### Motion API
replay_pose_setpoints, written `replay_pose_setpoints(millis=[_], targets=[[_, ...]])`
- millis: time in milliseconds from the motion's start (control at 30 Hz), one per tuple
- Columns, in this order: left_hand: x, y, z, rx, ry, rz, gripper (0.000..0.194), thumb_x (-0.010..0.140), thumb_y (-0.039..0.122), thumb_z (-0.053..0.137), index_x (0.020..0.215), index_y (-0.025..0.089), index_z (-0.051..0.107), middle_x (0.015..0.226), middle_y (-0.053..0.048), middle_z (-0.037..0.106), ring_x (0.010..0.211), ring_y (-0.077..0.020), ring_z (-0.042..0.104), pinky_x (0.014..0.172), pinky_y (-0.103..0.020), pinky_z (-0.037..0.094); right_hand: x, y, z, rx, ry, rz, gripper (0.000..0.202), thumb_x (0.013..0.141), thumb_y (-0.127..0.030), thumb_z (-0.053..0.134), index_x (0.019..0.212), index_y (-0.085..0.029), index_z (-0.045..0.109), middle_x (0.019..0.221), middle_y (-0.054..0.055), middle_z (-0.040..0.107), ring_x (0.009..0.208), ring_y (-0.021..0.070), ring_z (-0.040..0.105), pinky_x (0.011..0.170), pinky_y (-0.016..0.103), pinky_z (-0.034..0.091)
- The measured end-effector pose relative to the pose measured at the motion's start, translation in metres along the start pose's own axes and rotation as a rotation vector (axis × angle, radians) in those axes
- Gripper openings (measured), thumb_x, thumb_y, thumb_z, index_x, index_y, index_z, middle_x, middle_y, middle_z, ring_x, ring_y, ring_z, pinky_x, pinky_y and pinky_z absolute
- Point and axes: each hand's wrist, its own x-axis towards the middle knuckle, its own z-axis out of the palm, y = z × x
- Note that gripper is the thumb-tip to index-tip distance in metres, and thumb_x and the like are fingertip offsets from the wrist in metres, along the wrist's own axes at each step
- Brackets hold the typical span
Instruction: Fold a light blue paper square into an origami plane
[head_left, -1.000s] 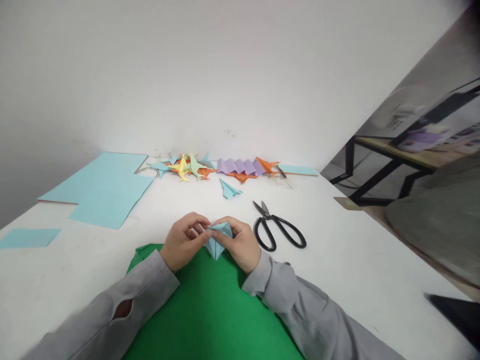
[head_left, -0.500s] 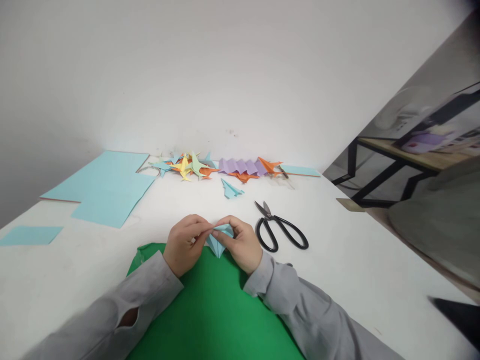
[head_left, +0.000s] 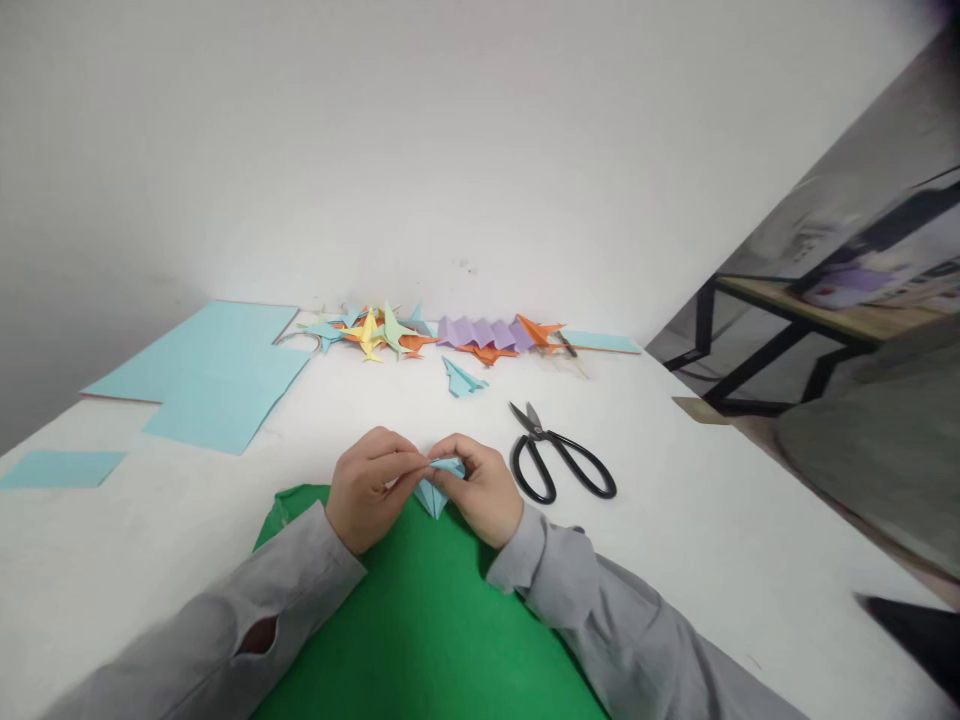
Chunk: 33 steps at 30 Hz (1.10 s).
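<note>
A small folded light-blue paper [head_left: 435, 499] hangs point down between my hands, above the front of the green cloth [head_left: 427, 610]. My left hand [head_left: 375, 487] pinches its upper left edge with thumb and forefinger. On the other side my right hand [head_left: 482, 488] grips the paper, thumb in front and fingers behind, covering part of it. The fingertips of both hands meet at the top edge. Black-handled scissors [head_left: 537, 434] lie slightly open on the table, right of my right hand. Beyond my hands rests a folded blue paper piece [head_left: 463, 379].
Colourful folded paper figures [head_left: 367, 333] and a pleated purple paper [head_left: 480, 332] line the wall. Blue sheets [head_left: 217, 370] and a small blue rectangle [head_left: 63, 469] lie on the left of the white table [head_left: 712, 520]. A blue strip [head_left: 604, 342] lies at the back right.
The paper has shifted very slightly down and left between my fingers, and its top edge is a little less visible. My hands have barely moved; the scissors stay put.
</note>
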Motion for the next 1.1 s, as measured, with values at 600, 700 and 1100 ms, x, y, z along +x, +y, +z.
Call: replay_pose_setpoints(millis=[600,700,1100], targets=[[0.001,0.005,0.002,0.022,0.021,0.134,0.016,0.071,0.004,0.058,0.08,0.015,0.061,0.072,-0.005,0.061,0.066,-0.0129,0.053,0.056,-0.025,0.045,-0.001,0.009,0.001,0.075,-0.069,-0.011,0.008,0.064,-0.015,0.057,0.071,-0.019,0.054,0.06,-0.002,0.056,0.062,0.0139,0.054,0.059,0.026,0.043],[0.002,0.008,0.001,0.017,0.017,0.141,0.014,0.071,0.005,0.057,0.079,0.016,0.061,0.071,-0.004,0.06,0.066,-0.0126,0.052,0.056,-0.025,0.045,-0.001,0.01,0.001,0.056,-0.068,-0.018,0.011,0.063,-0.011,0.056,0.071,-0.019,0.055,0.06,-0.002,0.056,0.063,0.014,0.055,0.06,0.026,0.043],[0.0,0.011,0.001,0.019,-0.008,0.166,0.014,0.071,0.005,0.058,0.079,0.017,0.059,0.073,-0.003,0.06,0.067,-0.0122,0.051,0.057,-0.025,0.044,0.0,0.007,0.001,0.046,-0.085,-0.011,0.02,0.057,-0.005,0.048,0.071,-0.017,0.056,0.066,-0.002,0.06,0.061,0.0124,0.055,0.059,0.025,0.042]])
